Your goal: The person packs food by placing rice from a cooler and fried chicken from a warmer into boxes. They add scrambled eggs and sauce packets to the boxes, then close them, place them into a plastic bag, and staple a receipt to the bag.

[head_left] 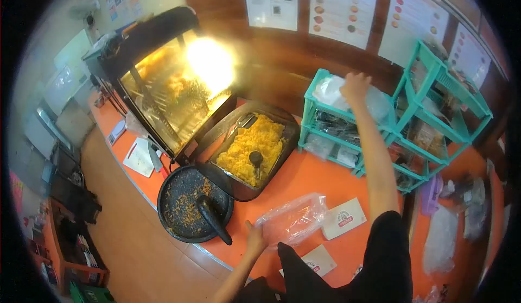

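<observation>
The left hand (pixel 256 239) has its grip on the clear plastic bag (pixel 293 217) over the tabletop (pixel 312 177), probably to steady it. The right hand (pixel 356 88) is at the green rack's (pixel 308 101) top tray; its grip I cannot tell.

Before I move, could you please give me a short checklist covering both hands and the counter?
1. Left hand at the clear bag: ok, touching its left end.
2. Right hand grip on the plastic bags in the rack's top tray: cannot tell, fingertips unclear.
3. Pestle resting in the mortar: ok, handle crossing the rim.
4. Knife put away: not ok, lying out near the mortar.
5. Yellow food covered: not ok, exposed.
</observation>
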`<action>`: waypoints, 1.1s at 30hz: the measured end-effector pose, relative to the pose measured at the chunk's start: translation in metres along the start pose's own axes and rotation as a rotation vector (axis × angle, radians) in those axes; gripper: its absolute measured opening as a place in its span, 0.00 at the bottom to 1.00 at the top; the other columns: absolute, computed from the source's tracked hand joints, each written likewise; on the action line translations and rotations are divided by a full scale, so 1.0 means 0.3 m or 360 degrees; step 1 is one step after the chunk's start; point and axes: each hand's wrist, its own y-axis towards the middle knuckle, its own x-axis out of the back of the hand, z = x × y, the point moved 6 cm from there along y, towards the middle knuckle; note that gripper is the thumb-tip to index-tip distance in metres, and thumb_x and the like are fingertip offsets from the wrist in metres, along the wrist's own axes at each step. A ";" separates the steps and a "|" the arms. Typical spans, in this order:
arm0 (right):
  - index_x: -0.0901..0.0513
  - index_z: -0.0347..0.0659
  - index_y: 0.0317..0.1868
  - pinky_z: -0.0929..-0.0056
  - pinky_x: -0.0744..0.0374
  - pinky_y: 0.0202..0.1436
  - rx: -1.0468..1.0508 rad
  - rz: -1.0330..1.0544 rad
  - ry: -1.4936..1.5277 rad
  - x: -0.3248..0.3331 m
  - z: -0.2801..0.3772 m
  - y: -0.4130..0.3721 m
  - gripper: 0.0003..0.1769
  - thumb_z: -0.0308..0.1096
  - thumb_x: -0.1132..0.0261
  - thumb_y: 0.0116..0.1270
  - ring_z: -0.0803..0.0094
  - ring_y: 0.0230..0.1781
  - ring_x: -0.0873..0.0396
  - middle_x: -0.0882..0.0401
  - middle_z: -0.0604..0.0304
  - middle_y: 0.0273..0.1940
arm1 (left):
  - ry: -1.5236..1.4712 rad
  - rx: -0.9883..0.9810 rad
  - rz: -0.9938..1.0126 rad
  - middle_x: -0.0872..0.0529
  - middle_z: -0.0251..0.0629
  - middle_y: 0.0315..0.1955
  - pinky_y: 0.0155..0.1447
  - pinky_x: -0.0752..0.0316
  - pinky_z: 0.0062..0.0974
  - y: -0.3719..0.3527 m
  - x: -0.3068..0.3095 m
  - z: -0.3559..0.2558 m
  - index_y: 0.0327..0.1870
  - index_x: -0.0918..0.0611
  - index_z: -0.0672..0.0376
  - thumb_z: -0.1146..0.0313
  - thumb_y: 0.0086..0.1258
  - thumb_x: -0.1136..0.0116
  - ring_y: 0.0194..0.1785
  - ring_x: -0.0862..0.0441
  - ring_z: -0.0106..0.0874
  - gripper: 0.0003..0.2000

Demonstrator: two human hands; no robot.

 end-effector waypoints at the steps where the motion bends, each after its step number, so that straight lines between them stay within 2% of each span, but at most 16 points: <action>1: 0.11 0.48 0.35 0.56 0.34 0.64 -0.0035 0.0090 0.0087 0.001 -0.026 0.026 0.11 0.41 0.29 0.53 0.59 0.55 0.21 0.12 0.55 0.42 | -0.0051 0.0071 0.0037 0.33 0.86 0.53 0.49 0.24 0.57 -0.005 0.001 0.009 0.56 0.25 0.67 0.70 0.62 0.39 0.43 0.23 0.72 0.21; 3: 0.10 0.50 0.35 0.53 0.31 0.63 -0.0108 0.0261 0.0257 0.002 -0.088 0.091 0.10 0.41 0.30 0.53 0.57 0.53 0.18 0.12 0.54 0.42 | -0.0157 0.0206 0.0101 0.35 0.85 0.55 0.49 0.23 0.56 0.012 0.044 -0.006 0.56 0.25 0.65 0.71 0.60 0.38 0.44 0.23 0.71 0.22; 6: 0.10 0.52 0.36 0.53 0.25 0.59 -0.0210 0.0298 0.0746 0.054 -0.170 0.131 0.10 0.41 0.32 0.54 0.54 0.49 0.16 0.12 0.55 0.43 | -0.0220 0.0294 0.0373 0.41 0.79 0.62 0.47 0.21 0.53 0.021 0.063 -0.028 0.57 0.24 0.61 0.74 0.56 0.37 0.47 0.22 0.67 0.24; 9: 0.10 0.55 0.37 0.57 0.21 0.56 -0.0301 0.0080 0.1056 0.087 -0.235 0.180 0.10 0.42 0.32 0.54 0.54 0.49 0.15 0.12 0.56 0.43 | -0.0242 0.0339 0.0474 0.41 0.70 0.63 0.45 0.19 0.49 0.027 0.139 -0.106 0.61 0.25 0.56 0.79 0.52 0.38 0.49 0.22 0.65 0.30; 12: 0.09 0.53 0.37 0.59 0.20 0.54 -0.0315 0.0012 0.1131 0.129 -0.260 0.210 0.12 0.43 0.31 0.53 0.54 0.47 0.15 0.11 0.56 0.41 | -0.0197 0.0097 0.0260 0.41 0.65 0.61 0.44 0.19 0.47 0.011 0.073 -0.069 0.64 0.25 0.52 0.82 0.48 0.40 0.46 0.21 0.63 0.35; 15: 0.09 0.53 0.37 0.59 0.20 0.54 -0.0308 0.0082 0.1122 0.119 -0.274 0.245 0.12 0.44 0.30 0.53 0.56 0.45 0.15 0.11 0.56 0.41 | -0.0265 0.0123 0.0259 0.38 0.62 0.58 0.45 0.19 0.47 0.015 0.157 -0.132 0.65 0.25 0.50 0.82 0.47 0.42 0.46 0.21 0.61 0.36; 18: 0.09 0.52 0.37 0.60 0.20 0.52 -0.0312 0.0120 0.1248 0.110 -0.310 0.284 0.11 0.43 0.30 0.54 0.57 0.44 0.14 0.11 0.57 0.39 | -0.0214 -0.0035 0.0131 0.36 0.60 0.58 0.46 0.19 0.46 0.018 0.191 -0.173 0.64 0.23 0.48 0.82 0.47 0.42 0.45 0.20 0.59 0.35; 21: 0.09 0.50 0.36 0.61 0.20 0.51 -0.0205 -0.0441 0.1331 0.238 -0.279 0.242 0.10 0.41 0.31 0.55 0.57 0.43 0.14 0.12 0.56 0.35 | -0.0290 0.0011 0.0173 0.35 0.58 0.58 0.45 0.19 0.46 0.014 0.183 -0.169 0.63 0.22 0.47 0.82 0.48 0.42 0.46 0.20 0.58 0.34; 24: 0.10 0.49 0.37 0.61 0.20 0.50 -0.0060 -0.0472 0.1307 0.238 -0.249 0.237 0.10 0.39 0.32 0.56 0.56 0.41 0.14 0.12 0.55 0.33 | -0.0404 0.0008 0.0166 0.34 0.57 0.58 0.51 0.22 0.48 0.021 0.172 -0.154 0.61 0.21 0.46 0.77 0.49 0.38 0.55 0.24 0.57 0.32; 27: 0.10 0.47 0.38 0.61 0.19 0.48 0.0109 -0.0092 0.1030 0.202 -0.204 0.180 0.11 0.39 0.33 0.57 0.55 0.39 0.13 0.12 0.52 0.33 | -0.0157 -0.0175 0.0208 0.33 0.58 0.60 0.60 0.29 0.50 0.040 0.209 -0.195 0.59 0.19 0.45 0.69 0.51 0.33 0.66 0.34 0.56 0.28; 30: 0.10 0.44 0.38 0.62 0.18 0.47 0.0128 -0.0105 0.1234 0.146 -0.195 0.158 0.11 0.37 0.33 0.57 0.56 0.37 0.13 0.12 0.50 0.34 | 0.0176 -0.0085 0.0188 0.35 0.59 0.63 0.66 0.36 0.51 0.074 0.345 -0.346 0.56 0.17 0.45 0.61 0.53 0.29 0.71 0.44 0.55 0.25; 31: 0.10 0.42 0.38 0.64 0.18 0.45 0.0044 -0.0282 0.1285 0.170 -0.204 0.140 0.11 0.36 0.34 0.57 0.56 0.36 0.13 0.12 0.49 0.34 | 0.0017 -0.0211 0.0088 0.33 0.57 0.64 0.66 0.34 0.49 0.118 0.399 -0.416 0.55 0.16 0.47 0.61 0.56 0.30 0.70 0.40 0.53 0.22; 32: 0.10 0.42 0.38 0.65 0.18 0.44 0.0009 -0.0251 0.1318 0.208 -0.199 0.121 0.11 0.36 0.33 0.57 0.59 0.35 0.13 0.12 0.50 0.33 | -0.0142 -0.0338 -0.0010 0.31 0.56 0.64 0.66 0.33 0.46 0.186 0.444 -0.481 0.54 0.16 0.50 0.61 0.59 0.32 0.69 0.37 0.51 0.20; 33: 0.10 0.41 0.38 0.66 0.19 0.44 -0.0028 -0.0217 0.1347 0.267 -0.200 0.099 0.11 0.35 0.33 0.57 0.61 0.34 0.13 0.12 0.51 0.32 | -0.0533 -0.0510 -0.0052 0.27 0.53 0.61 0.65 0.31 0.42 0.290 0.453 -0.532 0.56 0.17 0.52 0.61 0.64 0.34 0.67 0.32 0.48 0.19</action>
